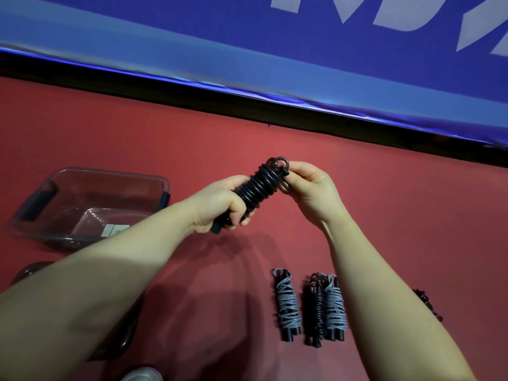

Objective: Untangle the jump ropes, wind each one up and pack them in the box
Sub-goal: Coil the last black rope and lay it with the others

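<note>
View from above of a red tabletop (384, 215), seen over a person's two bare forearms.

At the far left a clear plastic box (110, 173) stands open on the tabletop. It has dark grips at its two ends, and a white label shows near its front wall.

To the right of the box, the left hand (217, 204) is raised above the tabletop. Its fingers (236, 213) are curled tightly round the lower handle end of a black jump rope (258, 185). The rope is wound in close coils round its handles and is held tilted, with its upper end up and to the right.

The right hand (310, 188) meets that upper end. Its thumb and fingers (295, 167) are pressed together, pinching the rope beside a small loop at the tip.

Below the hands, near the front edge, three wound bundles lie side by side with their handles pointing towards the viewer. First is a grey-wound jump rope (287, 303), lying a little apart. Next is a black-wound jump rope (316, 309), touching a second grey-wound jump rope (335, 306).

Further right, a dark rope (427, 303) shows from behind the right forearm and is mostly hidden.

Along the back runs a blue banner (247, 50) with large white lettering, cut off by the frame.
</note>
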Tool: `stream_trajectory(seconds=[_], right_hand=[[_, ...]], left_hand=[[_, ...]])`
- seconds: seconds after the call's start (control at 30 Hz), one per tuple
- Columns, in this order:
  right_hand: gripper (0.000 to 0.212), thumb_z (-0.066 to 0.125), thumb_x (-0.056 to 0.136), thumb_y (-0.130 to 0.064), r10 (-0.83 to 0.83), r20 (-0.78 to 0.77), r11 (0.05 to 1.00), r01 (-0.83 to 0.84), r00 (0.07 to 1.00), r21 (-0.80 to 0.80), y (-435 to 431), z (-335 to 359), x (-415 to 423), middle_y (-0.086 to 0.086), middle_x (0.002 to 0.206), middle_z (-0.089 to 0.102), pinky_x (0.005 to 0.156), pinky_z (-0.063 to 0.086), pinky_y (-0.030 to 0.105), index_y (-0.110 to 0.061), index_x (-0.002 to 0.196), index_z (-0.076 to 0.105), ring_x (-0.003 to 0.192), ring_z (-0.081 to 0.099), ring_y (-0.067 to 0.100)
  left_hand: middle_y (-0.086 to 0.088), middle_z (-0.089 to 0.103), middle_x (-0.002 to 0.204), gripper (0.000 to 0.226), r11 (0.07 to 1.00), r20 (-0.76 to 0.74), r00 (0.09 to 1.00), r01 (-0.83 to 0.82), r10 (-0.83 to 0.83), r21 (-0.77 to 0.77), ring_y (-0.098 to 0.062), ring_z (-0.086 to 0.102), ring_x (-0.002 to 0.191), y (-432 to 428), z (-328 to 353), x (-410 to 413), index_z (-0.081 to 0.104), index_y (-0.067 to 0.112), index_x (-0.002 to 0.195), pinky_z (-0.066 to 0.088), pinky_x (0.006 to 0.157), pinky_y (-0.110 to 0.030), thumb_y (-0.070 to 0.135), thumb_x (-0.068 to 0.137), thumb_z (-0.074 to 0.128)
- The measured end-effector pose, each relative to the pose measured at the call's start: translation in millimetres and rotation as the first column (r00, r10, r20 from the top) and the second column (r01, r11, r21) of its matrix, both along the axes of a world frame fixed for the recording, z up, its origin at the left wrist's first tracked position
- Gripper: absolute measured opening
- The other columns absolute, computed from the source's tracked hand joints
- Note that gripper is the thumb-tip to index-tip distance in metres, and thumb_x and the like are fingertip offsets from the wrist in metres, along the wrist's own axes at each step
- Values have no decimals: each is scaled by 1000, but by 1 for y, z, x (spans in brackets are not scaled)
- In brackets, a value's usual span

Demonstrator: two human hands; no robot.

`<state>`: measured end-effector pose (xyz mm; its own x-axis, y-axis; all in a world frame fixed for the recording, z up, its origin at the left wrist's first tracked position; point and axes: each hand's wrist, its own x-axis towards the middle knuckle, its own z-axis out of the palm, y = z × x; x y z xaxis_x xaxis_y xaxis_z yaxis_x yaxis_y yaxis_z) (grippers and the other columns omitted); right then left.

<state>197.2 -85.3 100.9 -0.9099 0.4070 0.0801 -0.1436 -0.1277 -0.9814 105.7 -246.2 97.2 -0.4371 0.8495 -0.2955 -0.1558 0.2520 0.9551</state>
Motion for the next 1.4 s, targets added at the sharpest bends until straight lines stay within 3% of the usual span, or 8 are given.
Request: stream_trajectory(seconds=[0.13,0.3,0.53,0.87,1.07,1.13,1.23,1.4], right_hand=[[13,72,60,-24,98,11,995,-99,995,21,7,0,7,0,64,67,58,47,19,-20,71,77,58,58,7],[24,61,81,5,161,175,906,-216,971,364,21,11,14,-11,71,71,68,49,15,-17,83,70,69,64,0],[28,89,52,-34,131,-99,974,-147,986,-170,11,-7,11,3,63,65,55,48,22,-21,67,68,54,59,12],[33,92,43,-34,138,-26,973,-140,990,-185,16,4,13,2,71,70,57,48,20,-21,65,71,60,63,11],[19,83,51,-21,27,-231,945,-100,973,-311,13,7,14,1,72,72,61,53,22,-20,68,74,64,67,10],[21,86,50,-22,123,-161,954,-162,979,-254,19,12,20,0,69,71,60,52,20,-21,66,73,61,65,9],[12,78,59,-10,160,118,980,-173,980,102,30,26,23,-3,64,69,57,46,14,-20,60,71,57,61,4],[18,87,52,-17,15,38,996,-18,999,85,22,32,12,-4,62,66,59,39,19,-21,62,72,58,52,10]], left_hand=[[-11,49,65,55,988,-39,992,113,-118,-106,-23,46,56,-3,5,-2,53,11,89,27,48,-23,-7,39,40],[-11,46,63,39,936,-288,944,51,-159,-348,-20,37,48,-10,16,-2,57,29,64,25,40,-15,-3,44,49],[-12,45,63,39,927,-355,918,33,-175,-373,-19,34,42,1,39,8,57,24,70,25,43,-18,-8,50,48],[-8,46,52,36,900,-566,798,-70,-208,-429,-21,38,44,5,53,15,53,22,69,30,44,-21,-9,49,53],[6,49,36,27,930,-674,722,-123,-155,-346,-9,43,33,14,67,21,54,20,72,31,38,-16,-2,57,51],[6,57,47,26,921,-735,650,-139,-193,-364,-11,53,46,14,65,21,57,21,81,39,48,-22,3,64,51],[5,57,63,28,896,-808,537,-195,-243,-399,-15,54,61,10,55,18,57,25,91,43,57,-29,9,69,51],[1,57,48,31,940,-740,662,-163,-120,-298,-18,53,45,9,55,10,52,26,70,41,47,-24,-2,58,55]])
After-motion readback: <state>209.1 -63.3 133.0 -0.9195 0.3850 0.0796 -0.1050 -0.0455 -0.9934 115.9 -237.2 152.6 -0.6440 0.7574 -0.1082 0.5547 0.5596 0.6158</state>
